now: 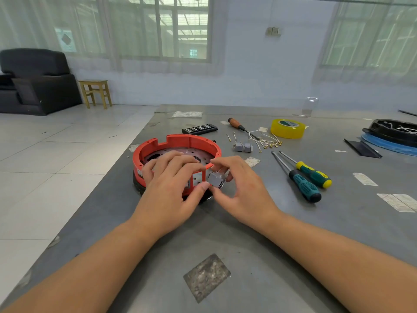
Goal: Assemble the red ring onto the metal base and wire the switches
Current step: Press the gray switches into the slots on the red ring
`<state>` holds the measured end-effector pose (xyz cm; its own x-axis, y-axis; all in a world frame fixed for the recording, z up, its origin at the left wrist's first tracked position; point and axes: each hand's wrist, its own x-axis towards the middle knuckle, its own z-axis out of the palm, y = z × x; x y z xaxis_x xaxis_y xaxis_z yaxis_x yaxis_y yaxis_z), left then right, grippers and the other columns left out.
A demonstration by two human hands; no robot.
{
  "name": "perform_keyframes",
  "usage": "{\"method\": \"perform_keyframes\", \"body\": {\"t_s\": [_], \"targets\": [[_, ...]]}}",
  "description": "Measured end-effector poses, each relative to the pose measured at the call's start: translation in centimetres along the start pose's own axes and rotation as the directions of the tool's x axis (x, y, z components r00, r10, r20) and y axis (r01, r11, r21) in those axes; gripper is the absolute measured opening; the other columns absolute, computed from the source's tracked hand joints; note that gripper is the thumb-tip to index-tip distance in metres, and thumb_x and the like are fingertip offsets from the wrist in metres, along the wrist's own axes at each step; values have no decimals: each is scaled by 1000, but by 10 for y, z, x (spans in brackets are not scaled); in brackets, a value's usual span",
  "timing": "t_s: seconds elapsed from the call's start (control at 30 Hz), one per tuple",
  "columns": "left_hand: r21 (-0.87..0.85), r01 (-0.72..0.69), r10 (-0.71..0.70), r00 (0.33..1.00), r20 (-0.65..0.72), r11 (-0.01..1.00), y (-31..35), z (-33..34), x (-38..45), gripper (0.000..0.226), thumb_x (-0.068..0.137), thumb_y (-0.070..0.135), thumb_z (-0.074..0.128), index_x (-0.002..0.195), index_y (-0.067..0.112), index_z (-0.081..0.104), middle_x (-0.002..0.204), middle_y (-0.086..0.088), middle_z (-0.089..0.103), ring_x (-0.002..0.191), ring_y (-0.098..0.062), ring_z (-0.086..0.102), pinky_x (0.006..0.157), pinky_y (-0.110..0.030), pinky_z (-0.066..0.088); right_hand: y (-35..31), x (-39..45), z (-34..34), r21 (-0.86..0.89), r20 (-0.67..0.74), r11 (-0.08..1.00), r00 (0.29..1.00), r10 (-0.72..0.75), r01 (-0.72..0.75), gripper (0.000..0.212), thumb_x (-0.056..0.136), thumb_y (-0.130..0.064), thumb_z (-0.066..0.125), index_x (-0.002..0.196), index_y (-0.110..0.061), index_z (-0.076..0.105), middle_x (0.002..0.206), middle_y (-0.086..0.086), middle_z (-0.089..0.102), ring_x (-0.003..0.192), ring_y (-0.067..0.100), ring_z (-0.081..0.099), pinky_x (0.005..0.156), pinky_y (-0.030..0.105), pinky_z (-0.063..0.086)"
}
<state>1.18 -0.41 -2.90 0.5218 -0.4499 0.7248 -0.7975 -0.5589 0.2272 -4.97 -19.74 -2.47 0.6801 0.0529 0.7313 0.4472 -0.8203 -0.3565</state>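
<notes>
Grey and scuffed, the work table (248,233) stretches out under my forearms, with pale floor tiles off to its left and curtained windows behind. Near the table's left edge sits the red ring (180,141), seated on the perforated metal base (178,154), which shows through the ring's open middle. My left hand (171,188) lies over the ring's near wall, fingers curled over its rim and down inside, thumb stretched right to touch the small grey switch (214,179). My right hand (234,190) pinches that switch between thumb and fingertips, holding it just against the outside of the ring's near wall beside a rectangular cutout.

Further back and to the right, two more grey switches (243,147) rest on the table, next to a loose bundle of thin white wires (266,141) with brass terminals. Behind the wires lies a wooden-handled screwdriver (237,124), and just right of it a roll of yellow tape (287,128). Behind the ring lies a black bit case (199,129). Two green-and-yellow screwdrivers (306,177) lie side by side to my right, handles toward me. At the far right edge a black tray (392,131) sits on something blue.
</notes>
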Motion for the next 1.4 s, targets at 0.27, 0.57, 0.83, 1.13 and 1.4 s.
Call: {"method": "perform_keyframes", "body": {"t_s": [0.27, 0.57, 0.83, 1.13, 1.4], "targets": [[-64, 19, -17, 999, 30, 998, 4, 1, 0, 47, 94, 63, 53, 119, 30, 73, 124, 18, 67, 134, -16, 47, 109, -46, 25, -1, 0, -1, 17, 3, 995, 995, -98, 98, 48, 87, -11, 75, 132, -10, 59, 122, 0, 58, 109, -5, 48, 99, 9, 37], [-156, -15, 12, 1000, -19, 988, 8, -4, 1, 39, 87, 48, 64, 120, 28, 71, 118, 23, 67, 136, -13, 45, 112, -35, 22, -5, -1, 0, 122, -9, 984, 992, -128, 129, 52, 83, -5, 75, 133, -7, 59, 121, 0, 52, 104, 7, 58, 94, 20, 50], [-277, 13, -23, 999, -32, 961, -3, -10, 3, 46, 83, 41, 66, 128, 31, 71, 124, 32, 60, 134, -3, 44, 112, -26, 25, -7, -3, 3, 357, 13, 932, 998, 63, -64, 33, 89, 1, 63, 120, -12, 62, 113, -1, 63, 102, 18, 68, 90, 35, 58], [-279, -23, 3, 998, -71, 960, -7, -7, 4, 43, 85, 49, 73, 125, 34, 73, 118, 30, 65, 123, -11, 53, 102, -53, 46, -14, -4, 2, 544, 122, 780, 948, 293, -311, 9, 96, -21, 67, 102, -27, 68, 93, -6, 75, 85, 15, 74, 81, 32, 61], [-278, 16, -22, 1000, -20, 960, -7, -9, 4, 47, 82, 48, 78, 128, 42, 69, 123, 15, 67, 127, -6, 53, 107, -50, 44, -12, -3, 3, 545, 137, 757, 929, 344, -361, 11, 94, -23, 73, 96, -33, 71, 92, -5, 76, 85, 19, 75, 81, 46, 62]]}}
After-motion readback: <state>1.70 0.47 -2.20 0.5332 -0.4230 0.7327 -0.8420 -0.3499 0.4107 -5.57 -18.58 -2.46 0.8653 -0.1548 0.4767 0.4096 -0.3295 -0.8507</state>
